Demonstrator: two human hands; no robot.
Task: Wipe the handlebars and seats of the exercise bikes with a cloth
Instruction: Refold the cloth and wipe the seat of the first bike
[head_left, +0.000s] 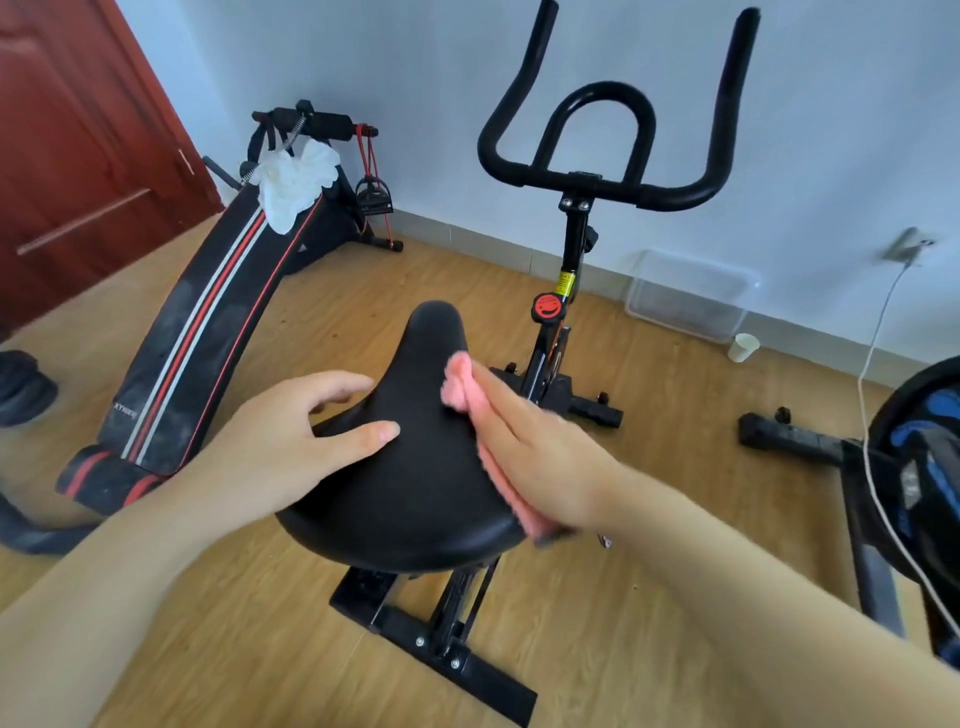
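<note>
Now pink cloth (470, 395) under flat right hand (540, 447) (on seat (415, 488) edge).

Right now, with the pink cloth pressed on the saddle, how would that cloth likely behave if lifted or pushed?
The pink cloth looks floppy: it bunches ahead of the right hand's straight fingers and drapes over the saddle edge. It is probably light, being thin and folded. Its fuzzy surface suggests it drags rather than slips.
</note>
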